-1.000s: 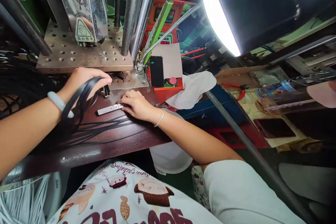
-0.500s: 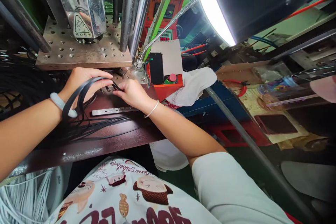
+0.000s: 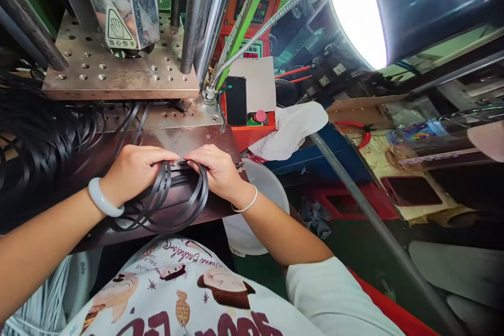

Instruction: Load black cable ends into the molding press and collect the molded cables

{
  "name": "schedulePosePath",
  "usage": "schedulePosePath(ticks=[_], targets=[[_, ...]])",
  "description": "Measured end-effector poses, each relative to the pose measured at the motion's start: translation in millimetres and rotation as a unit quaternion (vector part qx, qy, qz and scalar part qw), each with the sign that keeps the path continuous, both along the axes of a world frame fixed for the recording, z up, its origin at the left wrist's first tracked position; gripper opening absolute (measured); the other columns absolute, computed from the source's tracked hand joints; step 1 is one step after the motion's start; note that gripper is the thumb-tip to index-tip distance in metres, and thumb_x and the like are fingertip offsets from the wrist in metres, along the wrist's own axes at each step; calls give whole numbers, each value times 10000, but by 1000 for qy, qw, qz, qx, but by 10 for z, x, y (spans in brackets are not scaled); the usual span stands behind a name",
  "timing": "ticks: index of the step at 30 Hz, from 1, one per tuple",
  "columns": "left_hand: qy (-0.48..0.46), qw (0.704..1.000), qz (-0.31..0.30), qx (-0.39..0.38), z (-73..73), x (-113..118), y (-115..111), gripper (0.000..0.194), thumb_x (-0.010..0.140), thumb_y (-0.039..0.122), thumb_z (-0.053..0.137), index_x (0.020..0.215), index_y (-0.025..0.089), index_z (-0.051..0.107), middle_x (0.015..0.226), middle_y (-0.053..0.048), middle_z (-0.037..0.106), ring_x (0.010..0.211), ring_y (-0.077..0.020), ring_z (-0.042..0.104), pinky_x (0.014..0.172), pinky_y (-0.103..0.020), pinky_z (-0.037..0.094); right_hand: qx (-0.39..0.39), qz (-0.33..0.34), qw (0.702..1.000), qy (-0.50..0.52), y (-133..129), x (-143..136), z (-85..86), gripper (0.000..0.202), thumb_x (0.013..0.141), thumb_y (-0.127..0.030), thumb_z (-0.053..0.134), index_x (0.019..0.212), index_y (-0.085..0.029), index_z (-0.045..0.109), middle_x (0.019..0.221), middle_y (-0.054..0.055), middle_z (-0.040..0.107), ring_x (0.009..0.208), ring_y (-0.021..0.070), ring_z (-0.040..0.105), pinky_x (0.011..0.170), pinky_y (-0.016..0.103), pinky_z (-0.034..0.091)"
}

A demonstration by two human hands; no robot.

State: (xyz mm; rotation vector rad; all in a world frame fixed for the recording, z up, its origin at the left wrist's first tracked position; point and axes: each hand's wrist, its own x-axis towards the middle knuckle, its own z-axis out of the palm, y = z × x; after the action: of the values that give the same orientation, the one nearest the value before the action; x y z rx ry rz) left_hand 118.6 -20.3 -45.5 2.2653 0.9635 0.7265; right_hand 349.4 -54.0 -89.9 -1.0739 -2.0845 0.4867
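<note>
Low over the front of the bench, my left hand (image 3: 137, 170) pinches several flat black cables (image 3: 164, 184) between thumb and fingers. My right hand (image 3: 218, 170) grips the other side of the same cables, which loop down between my wrists toward my body. Both sets of fingertips nearly meet at a slotted metal strip (image 3: 181, 165) lying on the bench, mostly covered by the hands. The cable ends under my fingers are too small to make out. Behind the hands, more black cables (image 3: 137, 121) run out from the press base.
A press plate (image 3: 118, 81) with steel columns stands just behind. A heap of black cables (image 3: 43, 136) lies at left. On the right are a red control box (image 3: 252, 139) with a phone (image 3: 236, 101), a white cloth (image 3: 295, 123), a lamp (image 3: 354, 10) and a white bucket (image 3: 271, 194).
Both hands have come down and toward me from the press, carrying black cables onto the metal strip. They are farther apart at the wrists, and the cables hang in loops between them.
</note>
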Motion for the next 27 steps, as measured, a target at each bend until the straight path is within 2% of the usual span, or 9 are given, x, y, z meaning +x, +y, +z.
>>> schedulePosePath(ticks=[4, 8, 11, 14, 17, 20, 23, 25, 27], targets=[[23, 999, -12, 39, -59, 24, 0, 310, 944, 302, 481, 946, 277, 790, 973, -3, 808, 833, -200, 758, 817, -306, 612, -8, -7, 997, -72, -35, -46, 77, 251, 978, -144, 491, 1029, -167, 737, 950, 91, 777, 864, 198, 644, 838, 355, 457], [32, 996, -22, 80, -40, 7, 12, 326, 951, 275, 459, 966, 246, 783, 973, -18, 807, 833, -195, 761, 794, -315, 629, 11, -20, 988, -153, -110, -87, 159, 246, 946, -99, 480, 991, -161, 714, 970, 112, 751, 868, 225, 581, 837, 377, 417], [39, 987, -47, 147, -39, 3, 16, 331, 949, 235, 448, 963, 203, 777, 936, -28, 808, 794, -188, 761, 748, -301, 632, 36, -21, 979, -198, -146, -130, 152, 265, 933, -79, 452, 953, -161, 703, 955, 126, 720, 866, 239, 539, 817, 386, 391], [55, 975, -76, 200, -57, 7, 7, 359, 952, 165, 421, 1005, 200, 775, 972, -36, 808, 847, -182, 766, 804, -296, 615, 58, -23, 974, -219, -149, -168, 121, 287, 932, -74, 429, 953, -153, 704, 942, 126, 707, 866, 241, 520, 812, 387, 385], [72, 974, -97, 192, -79, -2, -3, 386, 956, 144, 404, 1033, 221, 774, 1016, -37, 805, 906, -170, 765, 872, -285, 591, 68, -12, 975, -211, -151, -162, 114, 291, 946, -90, 431, 1015, -144, 710, 968, 128, 697, 898, 239, 526, 814, 383, 401], [55, 980, -77, 173, -97, -24, 8, 362, 951, 162, 434, 1037, 230, 778, 981, -29, 809, 860, -170, 763, 818, -272, 592, 78, -43, 979, -185, -190, -55, 153, 318, 940, -93, 461, 1139, -156, 701, 995, 119, 664, 902, 229, 521, 791, 370, 418], [37, 986, -56, 154, -96, -35, 32, 333, 948, 183, 466, 1024, 230, 787, 951, -27, 810, 807, -177, 756, 757, -268, 591, 41, -84, 982, -165, -266, 149, 235, 396, 906, -46, 459, 1194, -195, 686, 914, 76, 597, 812, 196, 509, 713, 327, 422], [47, 987, -57, 145, -82, -28, 40, 334, 949, 198, 466, 1022, 245, 788, 973, -19, 809, 824, -183, 758, 776, -274, 590, -23, -48, 989, -137, -317, 298, 315, 381, 893, -30, 468, 1159, -195, 685, 879, 50, 578, 767, 167, 529, 681, 292, 438], [62, 984, -64, 156, -66, -17, 36, 349, 952, 206, 449, 1018, 252, 789, 985, -14, 809, 843, -189, 760, 795, -286, 590, -96, 7, 990, -104, -351, 429, 415, 280, 895, -51, 514, 1086, -180, 673, 850, 29, 592, 733, 141, 555, 671, 264, 457]])
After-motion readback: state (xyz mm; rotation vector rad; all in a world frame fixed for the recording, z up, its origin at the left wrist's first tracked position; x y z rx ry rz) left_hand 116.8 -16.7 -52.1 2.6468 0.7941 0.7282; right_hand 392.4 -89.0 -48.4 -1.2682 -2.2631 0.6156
